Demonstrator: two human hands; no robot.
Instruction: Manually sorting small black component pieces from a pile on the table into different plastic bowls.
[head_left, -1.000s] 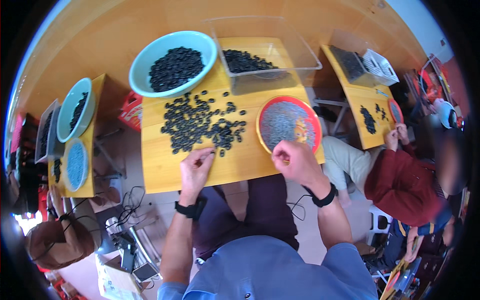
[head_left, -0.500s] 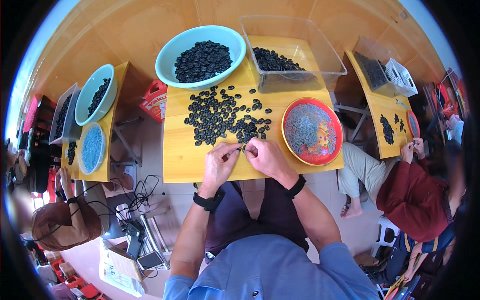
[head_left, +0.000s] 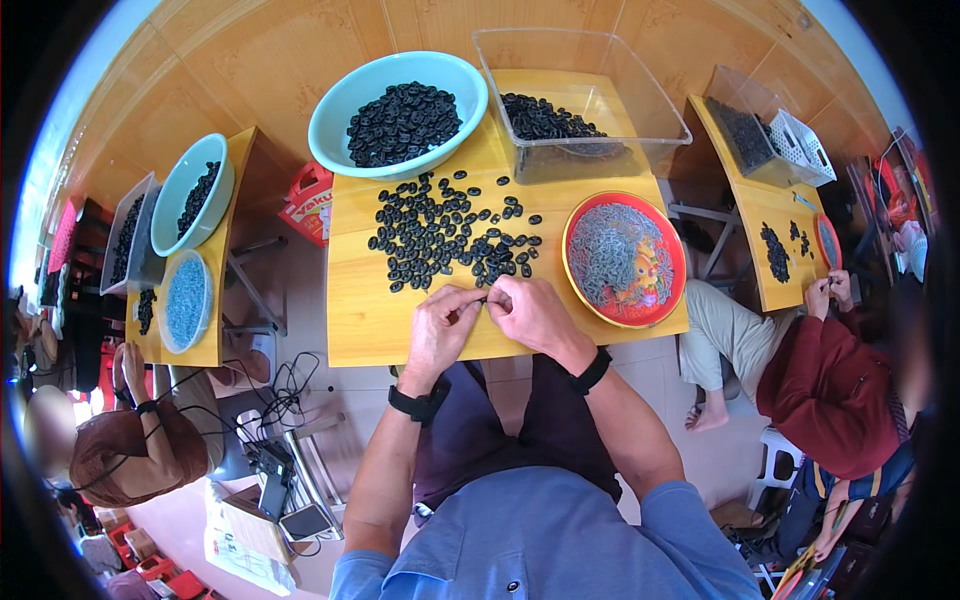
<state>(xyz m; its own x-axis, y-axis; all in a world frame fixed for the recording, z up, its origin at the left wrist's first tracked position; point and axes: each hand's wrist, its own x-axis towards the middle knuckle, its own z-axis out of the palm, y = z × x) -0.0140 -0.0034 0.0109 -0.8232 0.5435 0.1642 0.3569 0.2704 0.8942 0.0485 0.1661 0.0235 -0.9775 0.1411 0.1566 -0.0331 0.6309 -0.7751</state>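
wooden desk [head_left: 360, 320]: teal bowl [head_left: 330, 110] & clear bin [head_left: 640, 110] w/ black rings, both hands [head_left: 487, 305] pinching one ring.

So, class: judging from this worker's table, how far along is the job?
Done: little can be judged; the red plate holds a heap of small grey pieces. In hand: left hand and right hand meet over one small piece. Left: the loose black rings, the teal bowl and clear bin still hold plenty.
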